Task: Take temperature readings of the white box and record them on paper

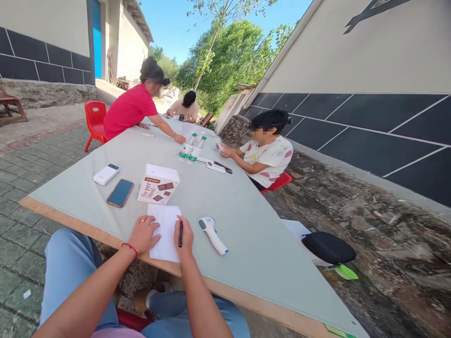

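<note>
A white sheet of paper (165, 249) with faint lines lies at the near edge of the table. My left hand (143, 234) rests flat on its left side, fingers spread. At the right side of the sheet, my right hand (184, 237) is closed around a black pen (181, 234); its tip is hidden by the hand. Just beyond the paper stands a white and brown "Super Meal" box (158, 185). A white infrared thermometer (213, 234) lies to the right of my right hand. To the left are a phone (120, 193) and a white power bank (106, 174).
Two water bottles (195, 149) stand farther along the table (253, 253), near a white and black wand-like device (215, 166). A person in red (128, 110) leans in from the left. Another person (269, 157) sits at the right, and a third (185, 110) at the far end.
</note>
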Available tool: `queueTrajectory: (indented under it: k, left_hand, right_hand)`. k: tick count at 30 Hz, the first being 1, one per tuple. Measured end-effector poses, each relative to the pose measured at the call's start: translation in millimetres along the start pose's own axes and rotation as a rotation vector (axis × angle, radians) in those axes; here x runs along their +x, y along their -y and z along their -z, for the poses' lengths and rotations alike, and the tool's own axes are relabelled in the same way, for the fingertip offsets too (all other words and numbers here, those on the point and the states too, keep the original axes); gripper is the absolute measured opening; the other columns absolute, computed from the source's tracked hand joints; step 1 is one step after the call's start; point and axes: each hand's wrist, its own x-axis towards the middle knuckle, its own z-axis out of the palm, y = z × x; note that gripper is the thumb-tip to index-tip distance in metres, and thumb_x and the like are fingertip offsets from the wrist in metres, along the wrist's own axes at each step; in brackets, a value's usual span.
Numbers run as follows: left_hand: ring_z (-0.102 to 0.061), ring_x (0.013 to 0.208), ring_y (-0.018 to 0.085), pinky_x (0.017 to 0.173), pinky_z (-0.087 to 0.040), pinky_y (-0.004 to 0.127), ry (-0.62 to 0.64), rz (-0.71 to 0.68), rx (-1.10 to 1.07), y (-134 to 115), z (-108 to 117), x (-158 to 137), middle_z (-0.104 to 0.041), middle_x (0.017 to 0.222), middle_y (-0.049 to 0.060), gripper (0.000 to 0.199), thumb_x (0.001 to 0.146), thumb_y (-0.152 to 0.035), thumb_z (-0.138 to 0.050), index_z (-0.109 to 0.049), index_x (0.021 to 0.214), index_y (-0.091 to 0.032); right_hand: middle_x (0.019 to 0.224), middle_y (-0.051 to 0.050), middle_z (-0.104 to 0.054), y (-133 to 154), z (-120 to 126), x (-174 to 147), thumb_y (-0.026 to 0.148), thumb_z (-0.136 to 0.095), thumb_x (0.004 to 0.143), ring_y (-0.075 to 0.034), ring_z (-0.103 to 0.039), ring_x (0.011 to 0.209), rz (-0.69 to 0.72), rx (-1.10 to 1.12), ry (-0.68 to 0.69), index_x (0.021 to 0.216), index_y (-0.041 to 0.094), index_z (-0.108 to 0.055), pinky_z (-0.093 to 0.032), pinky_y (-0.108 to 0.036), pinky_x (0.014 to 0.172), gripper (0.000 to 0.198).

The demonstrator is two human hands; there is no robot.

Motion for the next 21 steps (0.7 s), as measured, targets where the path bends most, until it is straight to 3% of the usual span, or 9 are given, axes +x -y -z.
queueTrajectory:
  k: [4,9,13,17,21]
  left_hand:
    - [-0.046,0.122,0.029,0.107,-0.036,0.047,-0.082,0.052,-0.135,6.7,-4.7,1.8,-0.052,0.126,0.012,0.038,0.081,-0.028,-0.063,-0.058,0.117,-0.02]
    - [-0.041,0.129,0.027,0.112,-0.034,0.046,-0.304,0.273,-0.409,28.9,-3.9,21.7,-0.045,0.132,0.015,0.057,0.079,-0.025,-0.059,-0.04,0.132,-0.016]
    - [-0.025,0.142,0.034,0.119,-0.02,0.05,-0.364,0.443,-0.508,53.3,11.8,57.8,-0.032,0.146,0.02,0.078,0.073,-0.027,-0.068,-0.027,0.138,-0.014]
    - [-0.015,0.145,0.039,0.119,-0.012,0.052,-0.391,0.45,-0.757,74.3,28.2,92.5,-0.025,0.152,0.021,0.094,0.061,-0.027,-0.08,-0.027,0.136,-0.015]
    - [-0.04,0.134,0.036,0.111,-0.03,0.055,-0.373,0.368,-0.923,83.7,30.4,110.4,-0.049,0.137,0.017,0.084,0.052,-0.025,-0.086,-0.042,0.123,-0.018]
  right_hand:
    - [0.09,-0.007,-0.064,-12.2,16.6,4.2,0.019,-0.038,0.084,-0.023,-0.058,0.088,0.056,-0.249,0.086,0.109,0.02,-0.063,-0.04,-0.032,0.08,0.035]
    - [0.093,-0.01,-0.064,-22.0,28.5,3.0,0.012,-0.036,0.086,-0.025,-0.059,0.091,0.068,-0.555,0.214,0.116,0.019,-0.063,-0.039,-0.034,0.079,0.041]
    - [0.101,-0.01,-0.064,-26.4,44.0,9.5,0.017,-0.041,0.084,-0.026,-0.059,0.098,0.071,-0.548,0.123,0.126,0.022,-0.057,-0.04,-0.036,0.084,0.045]
    - [0.123,-0.018,-0.057,-36.3,75.3,29.9,0.034,-0.055,0.082,-0.034,-0.054,0.112,-0.148,-0.701,-0.022,0.13,0.02,-0.052,-0.039,-0.045,0.088,0.05]
    - [0.111,-0.021,-0.063,-46.3,99.9,41.0,0.045,-0.058,0.082,-0.035,-0.061,0.103,-0.381,-0.75,0.248,0.122,0.015,-0.057,-0.043,-0.043,0.079,0.05]
